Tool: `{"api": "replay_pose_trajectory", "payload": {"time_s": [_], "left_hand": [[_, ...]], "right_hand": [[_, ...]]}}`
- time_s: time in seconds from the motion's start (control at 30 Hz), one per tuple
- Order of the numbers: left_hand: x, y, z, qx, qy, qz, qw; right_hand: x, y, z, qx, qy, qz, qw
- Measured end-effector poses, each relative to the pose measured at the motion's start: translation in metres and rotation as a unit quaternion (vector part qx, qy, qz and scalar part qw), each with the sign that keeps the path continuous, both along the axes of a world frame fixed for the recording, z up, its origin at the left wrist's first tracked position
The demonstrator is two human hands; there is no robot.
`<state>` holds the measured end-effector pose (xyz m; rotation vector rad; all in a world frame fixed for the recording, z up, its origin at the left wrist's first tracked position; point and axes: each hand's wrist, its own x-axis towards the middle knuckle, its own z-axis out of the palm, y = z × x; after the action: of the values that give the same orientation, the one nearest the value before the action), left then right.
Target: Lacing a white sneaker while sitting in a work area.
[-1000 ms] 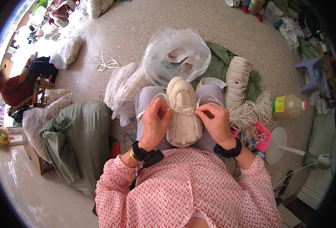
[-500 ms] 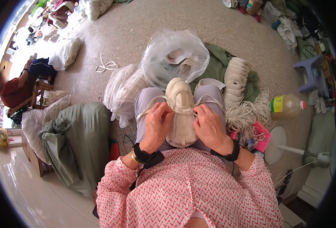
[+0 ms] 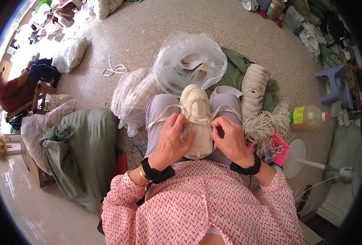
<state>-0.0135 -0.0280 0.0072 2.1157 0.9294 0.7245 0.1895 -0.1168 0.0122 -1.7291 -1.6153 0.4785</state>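
Note:
A cream sneaker [image 3: 201, 141] rests between my knees, toe pointing away from me. A pale flat shoelace [image 3: 226, 108] is threaded across its upper, its two ends looping out over the left and right knee. At the shoe's left side my left hand [image 3: 173, 138] has its thumb spread away from the bent fingers, near the lace row. On the other side my right hand [image 3: 231, 139] pinches the lace close to the eyelets, thumb and forefinger curled. Both fingertips sit at about the same height on the shoe.
Beyond my knees lie a clear plastic bag [image 3: 166, 57] with shoe parts, stacked cream uppers [image 3: 254, 87] and bundled laces [image 3: 262, 126]. At right are a pink basket [image 3: 282, 151], a bottle [image 3: 307, 118] and a stool [image 3: 334, 81]. Green sacking [image 3: 89, 151] and a seated person [image 3: 15, 94] are left.
My left thumb has opened away from the fingers, which were pinched together near the lace. The right hand stays at the lace, shifted slightly. The sneaker has moved slightly to the right.

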Motion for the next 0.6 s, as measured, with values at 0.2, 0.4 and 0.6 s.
{"api": "replay_pose_trajectory", "payload": {"time_s": [0.2, 0.4, 0.6], "left_hand": [[0.002, 0.003, 0.004, 0.052, 0.05, -0.04, 0.997], [0.006, 0.001, 0.009, 0.044, 0.085, -0.031, 0.995], [0.01, -0.004, 0.007, 0.039, 0.094, -0.002, 0.995]], "right_hand": [[-0.002, 0.0, 0.009, -0.002, -0.05, 0.046, 0.998], [-0.002, 0.008, 0.021, -0.019, -0.197, 0.125, 0.972], [0.001, 0.02, 0.021, 0.02, -0.316, 0.156, 0.935]]}}
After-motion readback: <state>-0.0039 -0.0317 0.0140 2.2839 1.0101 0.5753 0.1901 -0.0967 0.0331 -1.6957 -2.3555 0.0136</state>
